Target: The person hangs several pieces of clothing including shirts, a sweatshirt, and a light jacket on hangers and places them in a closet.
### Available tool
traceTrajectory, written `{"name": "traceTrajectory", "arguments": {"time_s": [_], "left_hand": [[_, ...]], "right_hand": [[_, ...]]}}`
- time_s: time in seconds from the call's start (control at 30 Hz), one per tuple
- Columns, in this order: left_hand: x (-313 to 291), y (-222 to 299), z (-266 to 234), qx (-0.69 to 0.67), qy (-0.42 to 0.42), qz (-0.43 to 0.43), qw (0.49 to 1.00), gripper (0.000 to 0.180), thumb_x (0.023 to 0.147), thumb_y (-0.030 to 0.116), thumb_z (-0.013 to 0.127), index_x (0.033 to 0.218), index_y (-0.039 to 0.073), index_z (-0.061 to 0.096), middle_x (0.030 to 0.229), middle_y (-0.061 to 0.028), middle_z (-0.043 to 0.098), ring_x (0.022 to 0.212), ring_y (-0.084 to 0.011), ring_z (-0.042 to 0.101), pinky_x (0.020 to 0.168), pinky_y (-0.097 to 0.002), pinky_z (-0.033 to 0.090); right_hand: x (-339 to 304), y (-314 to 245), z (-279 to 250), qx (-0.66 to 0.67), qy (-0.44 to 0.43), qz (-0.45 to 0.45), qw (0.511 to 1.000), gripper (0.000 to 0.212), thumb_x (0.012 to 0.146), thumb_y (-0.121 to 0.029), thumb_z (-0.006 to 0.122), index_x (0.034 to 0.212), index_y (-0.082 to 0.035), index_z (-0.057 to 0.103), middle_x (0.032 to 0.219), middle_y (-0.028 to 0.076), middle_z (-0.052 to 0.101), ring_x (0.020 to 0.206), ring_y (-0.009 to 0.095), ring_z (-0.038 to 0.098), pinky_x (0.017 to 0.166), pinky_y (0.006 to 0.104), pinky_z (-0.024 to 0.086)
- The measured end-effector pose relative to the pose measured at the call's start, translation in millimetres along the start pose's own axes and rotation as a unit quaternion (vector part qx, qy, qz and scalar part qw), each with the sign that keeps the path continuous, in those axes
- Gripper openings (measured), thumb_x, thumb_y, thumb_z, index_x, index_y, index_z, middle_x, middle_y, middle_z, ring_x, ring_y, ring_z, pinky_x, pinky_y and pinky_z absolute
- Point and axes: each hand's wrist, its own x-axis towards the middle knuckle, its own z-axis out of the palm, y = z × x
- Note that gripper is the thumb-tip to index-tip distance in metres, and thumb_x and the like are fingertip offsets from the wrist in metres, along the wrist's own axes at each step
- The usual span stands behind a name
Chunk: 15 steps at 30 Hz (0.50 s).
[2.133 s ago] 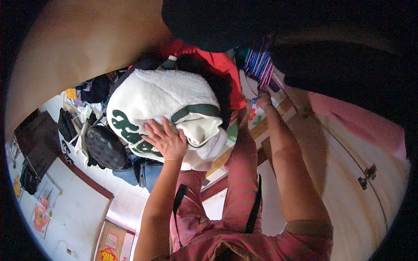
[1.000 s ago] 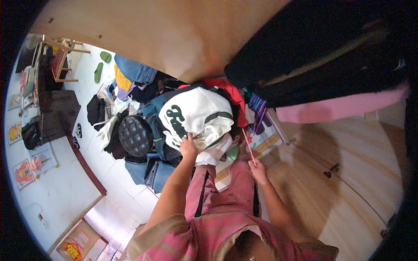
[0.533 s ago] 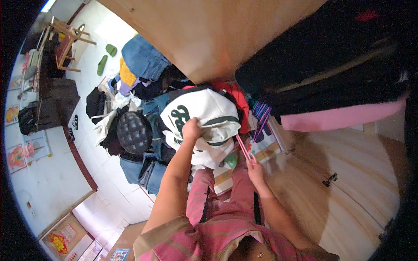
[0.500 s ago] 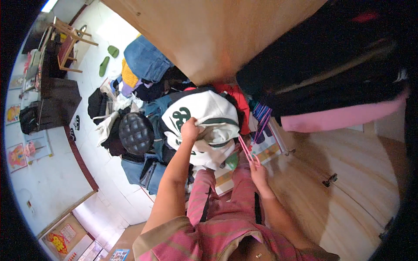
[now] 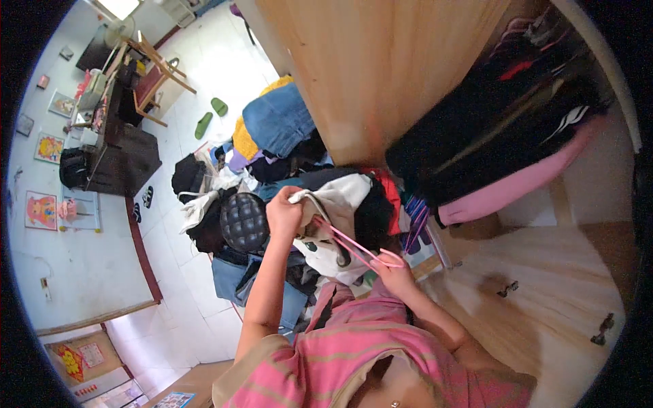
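Observation:
A white garment with dark green trim [image 5: 348, 194] hangs bunched in front of me above a heap of clothes. My left hand [image 5: 284, 212] is closed on its edge and lifts it, so the opening faces right. In my right hand [image 5: 398, 277] is a thin pink clothes hanger [image 5: 352, 243]. The hanger's far end reaches into the garment's opening, where the cloth partly hides it.
Around the garment lie piled clothes, with blue denim [image 5: 280, 124] and a black quilted round item [image 5: 243, 222]. A wooden wardrobe panel [image 5: 360, 75] rises ahead. Dark clothes [image 5: 490, 143] hang at right. Green slippers [image 5: 204, 125] lie on the floor.
My left hand has raised the garment's edge and tilted its opening. My right hand has brought the pink hanger up and left, its end now inside the opening. The view has shifted.

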Motion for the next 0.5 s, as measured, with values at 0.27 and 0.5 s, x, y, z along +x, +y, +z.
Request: {"name": "traceTrajectory", "arguments": {"time_s": [0.27, 0.5], "left_hand": [[-37.2, 108.1, -156.5, -0.074, 0.219, 0.191, 0.954, 0.018, 0.073, -0.004, 0.060, 0.088, 0.004, 0.066, 0.079, -0.0056, 0.066, 0.073, -0.0110, 0.060, 0.070, -0.0243, 0.047], [-74.7, 163.8, -241.4, -0.068, 0.403, 0.282, 0.868, 0.020, 0.075, -0.007, 0.059, 0.093, 0.000, 0.065, 0.087, -0.0064, 0.066, 0.081, -0.0134, 0.060, 0.075, -0.0240, 0.047]], "right_hand": [[18.8, -108.6, -30.7, 0.130, -0.058, -0.038, 0.989, 0.016, 0.083, -0.014, 0.064, 0.087, 0.002, 0.063, 0.073, 0.009, 0.064, 0.062, 0.015, 0.058, 0.058, 0.0276, 0.046], [22.3, -176.3, -55.5, 0.081, -0.057, -0.106, 0.989, 0.015, 0.086, -0.013, 0.063, 0.086, 0.001, 0.065, 0.072, 0.007, 0.064, 0.064, 0.012, 0.057, 0.059, 0.0279, 0.047]]}}
